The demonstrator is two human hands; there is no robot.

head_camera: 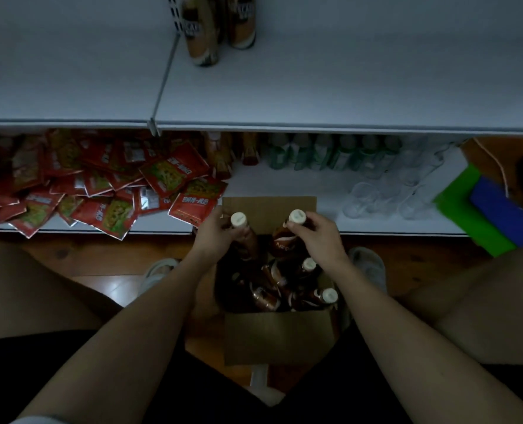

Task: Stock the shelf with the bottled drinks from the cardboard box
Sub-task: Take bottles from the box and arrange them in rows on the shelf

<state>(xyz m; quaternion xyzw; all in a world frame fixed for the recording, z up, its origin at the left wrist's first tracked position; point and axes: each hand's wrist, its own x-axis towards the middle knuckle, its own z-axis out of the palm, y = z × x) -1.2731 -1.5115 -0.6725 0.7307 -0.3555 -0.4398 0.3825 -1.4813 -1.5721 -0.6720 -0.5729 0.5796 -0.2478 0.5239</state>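
Note:
An open cardboard box (277, 338) sits on the floor between my knees, with several brown bottled drinks (287, 289) lying inside. My left hand (215, 237) grips one upright brown bottle (239, 221) by its neck, just below the white cap. My right hand (315, 237) holds a second brown bottle (286, 240) the same way. Both bottles stand above the far end of the box. On the white upper shelf (345, 87), two of the same brown bottles (203, 35) stand at the back.
The lower shelf (284, 182) holds a heap of red snack packets (101, 185) at left, brown and green bottles (315, 151) at the back and clear plastic cups (385, 194) at right. Green and blue sheets (480, 209) lie at far right. My sandalled feet flank the box.

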